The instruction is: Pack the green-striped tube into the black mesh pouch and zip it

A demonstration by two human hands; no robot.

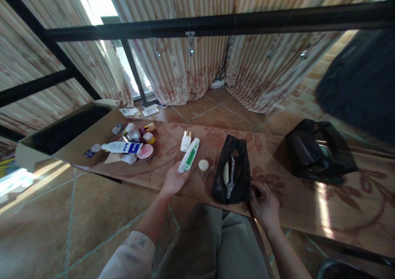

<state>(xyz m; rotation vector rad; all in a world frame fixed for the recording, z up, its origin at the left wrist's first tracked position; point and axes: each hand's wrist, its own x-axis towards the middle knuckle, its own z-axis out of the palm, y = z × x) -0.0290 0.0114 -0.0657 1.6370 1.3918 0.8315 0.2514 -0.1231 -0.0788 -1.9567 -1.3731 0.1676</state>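
My left hand (pixel 174 179) is closed around the lower end of a white and green tube (pixel 189 155), which looks like toothpaste. Just behind the tube stands a small white bottle with a gold cap (pixel 185 141). A round cream-coloured jar or lid (pixel 203 165) lies to the tube's right. In front of me is a black mesh bag (pixel 243 168) with pale items visible through its opening. My right hand (pixel 264 204) is at the bag's lower right side, fingers curled against its edge; whether they pinch the mesh is hard to see.
A cardboard box (pixel 77 141) stands at the left end of the cloth-covered bench (pixel 166 163). Beside it are several cosmetics, including a white and blue tube (pixel 123 147) and a pink round container (pixel 145 152). Another black mesh bag (pixel 319 151) sits at the right. Curtains (pixel 197 73) hang behind.
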